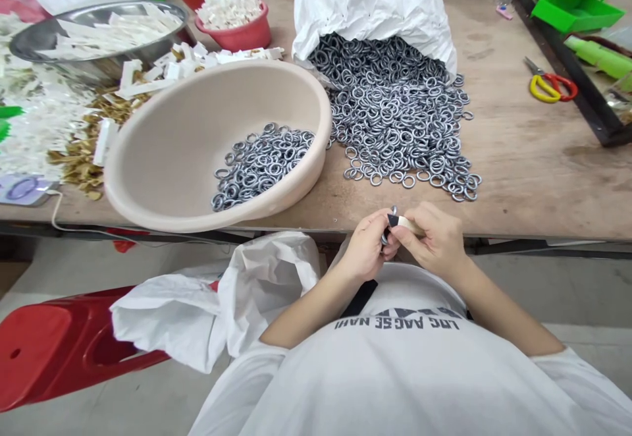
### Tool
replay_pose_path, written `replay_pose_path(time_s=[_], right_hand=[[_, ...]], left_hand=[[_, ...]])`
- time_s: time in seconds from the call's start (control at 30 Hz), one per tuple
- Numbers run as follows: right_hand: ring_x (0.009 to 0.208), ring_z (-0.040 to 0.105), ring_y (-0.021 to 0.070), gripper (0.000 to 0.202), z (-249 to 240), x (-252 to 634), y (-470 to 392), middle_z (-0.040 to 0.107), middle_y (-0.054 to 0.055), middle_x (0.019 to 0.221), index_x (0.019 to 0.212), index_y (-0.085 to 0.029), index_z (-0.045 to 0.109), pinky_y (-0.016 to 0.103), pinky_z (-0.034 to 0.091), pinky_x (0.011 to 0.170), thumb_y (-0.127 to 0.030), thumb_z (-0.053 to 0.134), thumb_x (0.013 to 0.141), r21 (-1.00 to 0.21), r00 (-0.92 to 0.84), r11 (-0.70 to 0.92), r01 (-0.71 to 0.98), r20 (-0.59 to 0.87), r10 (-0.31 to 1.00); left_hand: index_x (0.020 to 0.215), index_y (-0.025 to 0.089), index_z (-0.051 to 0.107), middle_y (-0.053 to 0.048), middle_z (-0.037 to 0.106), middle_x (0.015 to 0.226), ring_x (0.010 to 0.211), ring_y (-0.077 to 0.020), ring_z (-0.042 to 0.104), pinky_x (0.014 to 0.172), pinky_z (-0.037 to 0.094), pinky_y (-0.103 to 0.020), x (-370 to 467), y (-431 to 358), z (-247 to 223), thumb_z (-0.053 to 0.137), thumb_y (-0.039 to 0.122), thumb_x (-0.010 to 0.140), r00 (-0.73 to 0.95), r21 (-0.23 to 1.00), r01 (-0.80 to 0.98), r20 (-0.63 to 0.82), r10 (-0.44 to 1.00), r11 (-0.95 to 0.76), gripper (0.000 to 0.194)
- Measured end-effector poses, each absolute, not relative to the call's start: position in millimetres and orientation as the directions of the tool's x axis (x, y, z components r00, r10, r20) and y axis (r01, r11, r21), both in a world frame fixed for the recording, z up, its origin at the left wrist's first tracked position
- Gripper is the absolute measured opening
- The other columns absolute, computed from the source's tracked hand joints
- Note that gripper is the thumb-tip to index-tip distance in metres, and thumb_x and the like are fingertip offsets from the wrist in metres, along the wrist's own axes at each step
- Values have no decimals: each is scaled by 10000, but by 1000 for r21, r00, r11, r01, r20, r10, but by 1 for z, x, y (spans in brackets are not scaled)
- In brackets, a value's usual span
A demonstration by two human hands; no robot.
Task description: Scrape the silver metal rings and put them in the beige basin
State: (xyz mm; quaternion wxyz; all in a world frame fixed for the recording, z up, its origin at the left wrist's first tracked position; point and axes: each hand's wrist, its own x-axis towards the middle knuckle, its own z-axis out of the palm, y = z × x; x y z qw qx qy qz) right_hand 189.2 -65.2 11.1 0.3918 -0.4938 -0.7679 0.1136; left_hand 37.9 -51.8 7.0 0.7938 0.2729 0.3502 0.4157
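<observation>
My left hand (368,245) is closed around a metal ring (384,237) at the table's front edge, just in front of my shirt. Close against it, my right hand (437,238) pinches a small cream-coloured piece with a black tip (402,222). The black tip touches the ring area between both hands; its exact fit is hidden by the fingers. Beyond my hands, a heap of grey metal rings (395,120) spills out of a white sack (370,1). To the left, a large beige basin (162,153) holds more rings (261,163), tilted toward me.
White and brown strips (113,110), a steel bowl (99,67) and a red bowl (241,34) fill the back left. Scissors (550,87) and green trays (575,11) lie at right. A red stool (39,350) and white bag (197,311) are below the table.
</observation>
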Motion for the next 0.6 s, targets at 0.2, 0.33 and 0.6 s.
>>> replay_pose_path(time_s=[0.2, 0.33, 0.6], right_hand=[[640, 515, 126, 276, 12, 188, -65, 559, 1, 718, 759, -194, 619, 279, 351, 608, -428, 634, 904, -498, -225, 486, 719, 495, 839], [625, 507, 118, 263, 12, 188, -65, 558, 0, 715, 763, -189, 623, 274, 345, 594, -408, 628, 910, -513, -215, 484, 709, 496, 841], [638, 519, 129, 279, 13, 190, -64, 576, 3, 696, 733, -196, 612, 279, 341, 606, -403, 613, 921, -573, -217, 469, 672, 453, 865]], left_hand=[[704, 189, 428, 76, 404, 530, 389, -44, 316, 382, 197, -180, 38, -53, 8, 583, 331, 838, 395, 728, -485, -313, 864, 485, 250], [705, 192, 419, 76, 406, 531, 392, -47, 321, 387, 192, -180, 38, -53, 8, 571, 298, 831, 389, 733, -483, -312, 867, 480, 224], [692, 190, 423, 74, 398, 528, 390, -46, 309, 386, 196, -184, 36, -54, 6, 582, 349, 853, 406, 753, -466, -285, 868, 465, 277]])
